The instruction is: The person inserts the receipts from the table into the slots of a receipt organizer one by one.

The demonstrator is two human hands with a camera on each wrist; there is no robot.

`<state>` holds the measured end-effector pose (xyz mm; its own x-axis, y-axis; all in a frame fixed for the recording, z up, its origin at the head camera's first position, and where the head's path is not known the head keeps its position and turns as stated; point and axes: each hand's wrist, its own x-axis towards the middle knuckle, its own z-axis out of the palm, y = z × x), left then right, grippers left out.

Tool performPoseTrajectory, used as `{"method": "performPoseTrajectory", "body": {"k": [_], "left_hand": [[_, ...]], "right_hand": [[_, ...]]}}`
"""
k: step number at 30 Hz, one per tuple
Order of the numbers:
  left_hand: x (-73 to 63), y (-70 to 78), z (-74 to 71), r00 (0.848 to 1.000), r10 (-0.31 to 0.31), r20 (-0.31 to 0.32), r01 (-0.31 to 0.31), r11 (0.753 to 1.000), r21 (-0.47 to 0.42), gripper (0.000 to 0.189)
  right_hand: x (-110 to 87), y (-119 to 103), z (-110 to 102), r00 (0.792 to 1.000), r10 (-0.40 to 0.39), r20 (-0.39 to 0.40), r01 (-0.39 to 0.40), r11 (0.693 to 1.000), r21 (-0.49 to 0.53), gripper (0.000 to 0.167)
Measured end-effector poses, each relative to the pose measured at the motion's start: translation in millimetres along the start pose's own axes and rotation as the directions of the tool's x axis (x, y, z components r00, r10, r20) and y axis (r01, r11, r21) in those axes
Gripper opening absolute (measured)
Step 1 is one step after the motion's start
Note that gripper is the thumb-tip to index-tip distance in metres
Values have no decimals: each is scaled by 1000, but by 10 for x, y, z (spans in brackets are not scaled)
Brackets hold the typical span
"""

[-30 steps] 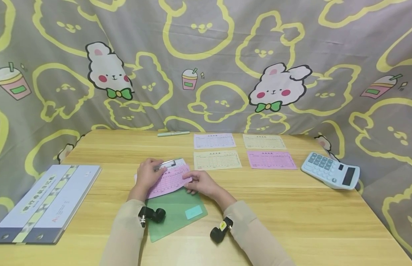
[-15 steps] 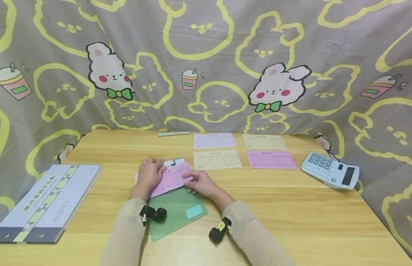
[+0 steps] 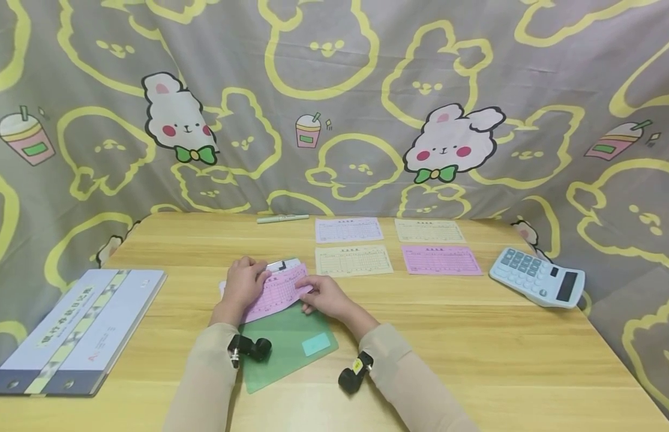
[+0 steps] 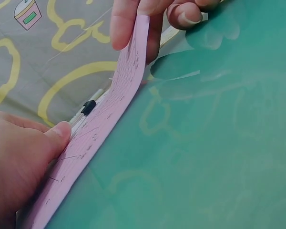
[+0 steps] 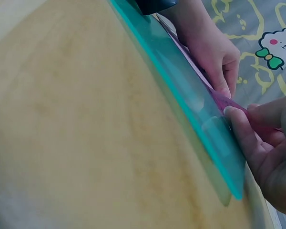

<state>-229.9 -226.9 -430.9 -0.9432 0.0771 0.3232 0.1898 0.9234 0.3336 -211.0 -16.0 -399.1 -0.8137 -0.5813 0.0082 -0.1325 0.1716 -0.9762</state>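
In the head view a pink printed slip (image 3: 277, 294) lies across the upper part of a green clipboard (image 3: 280, 354), its lower edge bowed up. My right hand (image 3: 326, 297) pinches the slip's right end between thumb and fingers, lifting that end off the green board in the left wrist view. My left hand (image 3: 243, 285) grips the slip near its top left, thumb on the printed face beside the metal clip (image 3: 276, 266). White paper shows around the clip. A teal label (image 3: 316, 344) sits on the board's lower right.
Beyond the hands lie a lilac slip (image 3: 349, 230), two cream slips (image 3: 354, 260) and another pink slip (image 3: 441, 260). A pen (image 3: 282, 219) is at the table's back edge. A blue calculator (image 3: 536, 278) stands right; a thick account book (image 3: 77, 330) lies left.
The pink slip flattens, then its lower edge bows up again by now. Both hands stay in nearly the same place with their hold on it.
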Motion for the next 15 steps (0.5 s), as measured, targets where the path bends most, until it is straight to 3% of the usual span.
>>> {"method": "performPoseTrajectory", "body": {"k": [7, 15], "left_hand": [[11, -4, 18, 999, 10, -37, -10, 1000, -10, 33], [22, -12, 20, 999, 11, -51, -12, 1000, -13, 30]], "right_hand": [[158, 222, 21, 1000, 2, -15, -2, 1000, -12, 28], [219, 246, 53, 999, 19, -38, -21, 999, -43, 28]]}}
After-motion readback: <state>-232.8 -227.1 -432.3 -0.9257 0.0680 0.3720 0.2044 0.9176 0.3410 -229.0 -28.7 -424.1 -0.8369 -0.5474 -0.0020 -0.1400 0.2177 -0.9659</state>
